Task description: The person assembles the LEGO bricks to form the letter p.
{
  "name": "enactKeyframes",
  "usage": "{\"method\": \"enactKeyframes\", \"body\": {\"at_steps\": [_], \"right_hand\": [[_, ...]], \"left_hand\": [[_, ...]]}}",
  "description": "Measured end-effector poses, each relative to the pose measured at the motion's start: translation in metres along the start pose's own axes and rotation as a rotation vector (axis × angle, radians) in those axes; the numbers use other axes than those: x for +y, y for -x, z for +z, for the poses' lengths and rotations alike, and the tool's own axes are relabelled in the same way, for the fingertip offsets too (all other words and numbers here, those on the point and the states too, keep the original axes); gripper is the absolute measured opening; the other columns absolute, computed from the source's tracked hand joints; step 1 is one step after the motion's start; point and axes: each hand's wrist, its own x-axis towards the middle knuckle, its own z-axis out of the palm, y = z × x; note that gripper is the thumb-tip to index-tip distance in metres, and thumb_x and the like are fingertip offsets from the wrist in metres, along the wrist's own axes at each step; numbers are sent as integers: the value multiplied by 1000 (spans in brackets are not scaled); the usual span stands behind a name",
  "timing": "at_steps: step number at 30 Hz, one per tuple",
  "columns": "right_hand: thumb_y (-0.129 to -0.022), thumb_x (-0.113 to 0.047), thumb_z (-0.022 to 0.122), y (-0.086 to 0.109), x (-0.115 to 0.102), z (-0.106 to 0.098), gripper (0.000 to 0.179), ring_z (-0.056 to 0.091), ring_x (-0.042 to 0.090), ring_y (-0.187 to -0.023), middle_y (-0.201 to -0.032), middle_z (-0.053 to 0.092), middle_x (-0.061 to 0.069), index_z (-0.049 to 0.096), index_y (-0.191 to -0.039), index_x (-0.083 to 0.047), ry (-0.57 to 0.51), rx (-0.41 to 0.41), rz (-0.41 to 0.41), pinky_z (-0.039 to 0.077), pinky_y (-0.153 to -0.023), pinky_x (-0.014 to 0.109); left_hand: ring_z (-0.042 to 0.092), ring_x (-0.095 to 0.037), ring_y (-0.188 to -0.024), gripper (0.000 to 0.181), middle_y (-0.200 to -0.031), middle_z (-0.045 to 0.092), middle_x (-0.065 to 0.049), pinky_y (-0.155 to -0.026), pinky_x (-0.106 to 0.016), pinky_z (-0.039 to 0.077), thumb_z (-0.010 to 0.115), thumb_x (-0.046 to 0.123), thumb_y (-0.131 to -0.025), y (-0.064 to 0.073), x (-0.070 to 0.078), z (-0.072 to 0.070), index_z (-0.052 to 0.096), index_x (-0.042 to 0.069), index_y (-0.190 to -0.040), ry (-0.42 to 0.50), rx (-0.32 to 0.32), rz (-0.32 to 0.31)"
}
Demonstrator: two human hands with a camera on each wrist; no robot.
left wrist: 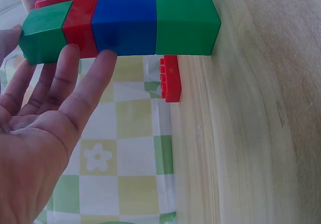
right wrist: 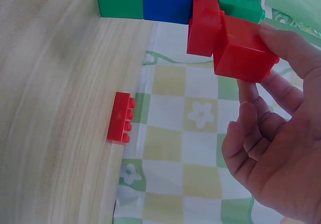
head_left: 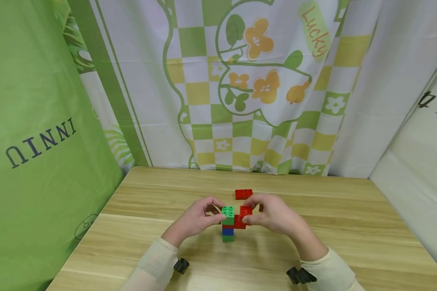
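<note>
A stack of toy building bricks stands on the table: a green brick [head_left: 228, 238] at the bottom, then a blue brick [head_left: 227, 232] and a flat red brick [left wrist: 82, 28] that juts out rightward. Above its left end sits another green brick [head_left: 228, 220], pinched by my left hand [head_left: 198, 219] between thumb and fingers. My right hand [head_left: 274, 214] pinches a square red brick [right wrist: 245, 49] over the jutting end. In the right wrist view this brick looks tilted against the flat one, with studs showing between; whether it is fully seated I cannot tell.
A loose red brick [head_left: 243, 194] with studs lies behind the stack on the wooden table [head_left: 149, 202]. A patterned curtain [head_left: 222, 121] hangs at the table's back edge. Green cloth [head_left: 51, 194] hangs on the left, white cloth [head_left: 415, 161] on the right.
</note>
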Motion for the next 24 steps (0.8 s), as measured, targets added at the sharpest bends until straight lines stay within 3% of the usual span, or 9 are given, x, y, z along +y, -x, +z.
{"method": "enactKeyframes", "body": {"at_steps": [9, 24], "right_hand": [[-80, -29, 82, 1, 3, -1, 22, 51, 16, -69, -87, 61, -10, 70, -98, -24, -4, 3, -29, 46, -56, 31], [-80, -31, 82, 1, 6, 2, 23, 51, 17, -72, -89, 60, -8, 69, -98, -25, -21, 4, -16, 45, -56, 32]], "left_hand": [[65, -24, -87, 26, -112, 58, -7, -79, -47, 55, 68, 20, -94, 0, 2, 0, 60, 11, -117, 42, -21, 22], [64, -23, -89, 26, -113, 58, -6, -79, -46, 55, 68, 20, -94, 0, -3, 1, 60, 12, -117, 42, -13, 24]]}}
